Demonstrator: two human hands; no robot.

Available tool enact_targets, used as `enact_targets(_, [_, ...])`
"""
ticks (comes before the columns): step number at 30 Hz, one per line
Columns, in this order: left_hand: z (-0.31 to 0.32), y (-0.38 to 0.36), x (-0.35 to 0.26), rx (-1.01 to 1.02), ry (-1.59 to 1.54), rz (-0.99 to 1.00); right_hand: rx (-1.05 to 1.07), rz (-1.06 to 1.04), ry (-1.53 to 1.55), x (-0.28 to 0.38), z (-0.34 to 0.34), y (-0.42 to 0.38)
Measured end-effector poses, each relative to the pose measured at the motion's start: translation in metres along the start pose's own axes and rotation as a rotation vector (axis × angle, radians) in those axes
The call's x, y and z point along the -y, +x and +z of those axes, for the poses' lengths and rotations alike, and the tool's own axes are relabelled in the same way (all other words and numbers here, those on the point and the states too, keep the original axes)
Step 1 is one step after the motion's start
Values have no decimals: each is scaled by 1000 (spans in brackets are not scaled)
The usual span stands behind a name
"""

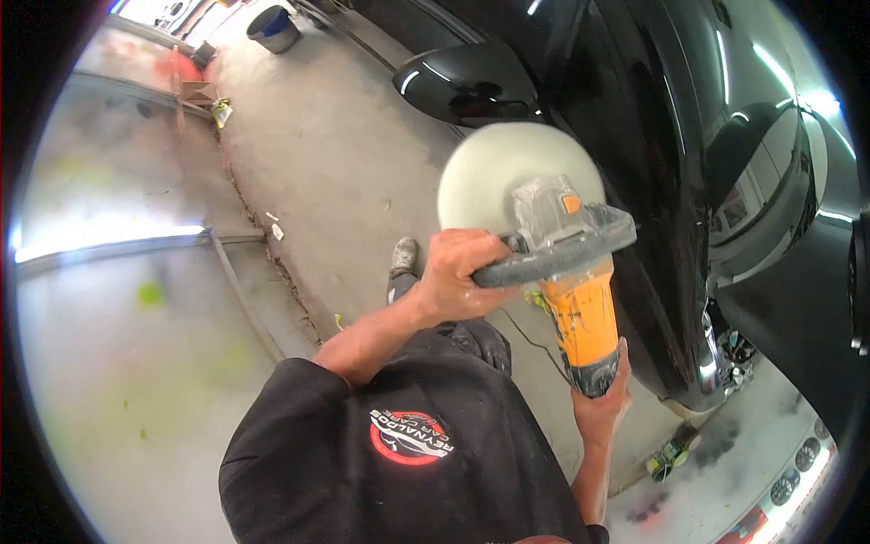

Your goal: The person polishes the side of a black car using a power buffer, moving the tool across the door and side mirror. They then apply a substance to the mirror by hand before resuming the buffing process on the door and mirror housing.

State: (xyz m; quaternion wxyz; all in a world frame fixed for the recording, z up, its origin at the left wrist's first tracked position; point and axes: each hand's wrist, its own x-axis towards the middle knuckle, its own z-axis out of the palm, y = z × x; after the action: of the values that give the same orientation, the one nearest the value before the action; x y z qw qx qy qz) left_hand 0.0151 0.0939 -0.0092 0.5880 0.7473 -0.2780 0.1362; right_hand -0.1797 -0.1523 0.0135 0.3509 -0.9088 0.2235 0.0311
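An orange and grey power polisher [584, 317] with a round white pad [485, 172] is held in front of my body. The pad is smeared by motion. My left hand [458, 276] is closed around the left end of the polisher's dark loop handle [562, 258]. Lower down, my right hand [605, 408] grips the rear end of the orange body, its fingers partly hidden behind it. A glossy black car [634, 100] lies just beyond the pad on the right. The car's side mirror [471, 83] is close above the pad; contact between pad and car cannot be made out.
A dark bucket [273, 30] stands on the concrete floor [335, 154] at the back left. Paint-marked pale panels [109, 326] line the left side. A thin cord [533, 340] hangs beside the polisher. A green-and-black item [669, 461] lies at lower right.
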Motion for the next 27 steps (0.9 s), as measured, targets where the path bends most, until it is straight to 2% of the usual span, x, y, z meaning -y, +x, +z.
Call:
enact_targets(3, [-5, 9, -10, -11, -21, 39, -56, -65, 28, 8, 3, -1])
enact_targets(4, [-9, 11, -18, 12, -25, -8, -50, -28, 51, 15, 2, -2])
enact_targets(9, [-11, 13, -28, -19, 11, -33, -92, -100, 24, 21, -2, -6])
enact_targets(16, [-34, 22, -52, -11, 132, -20, 67, -26, 49, 40, -25, 3])
enact_targets(20, [-80, 15, -44, -110, 111, -13, 61, -279, 5, 61, 0, 16])
enact_targets(23, [-114, 12, -49, -110, 246, -67, 144, -254, 24, 86, 13, 21])
enact_targets(26, [-110, 31, -56, -211, 331, -62, 127, -257, 37, 94, 12, 27])
enact_targets(27, [-110, 36, -58, -178, 350, -58, 124, -252, 44, 98, 11, 28])
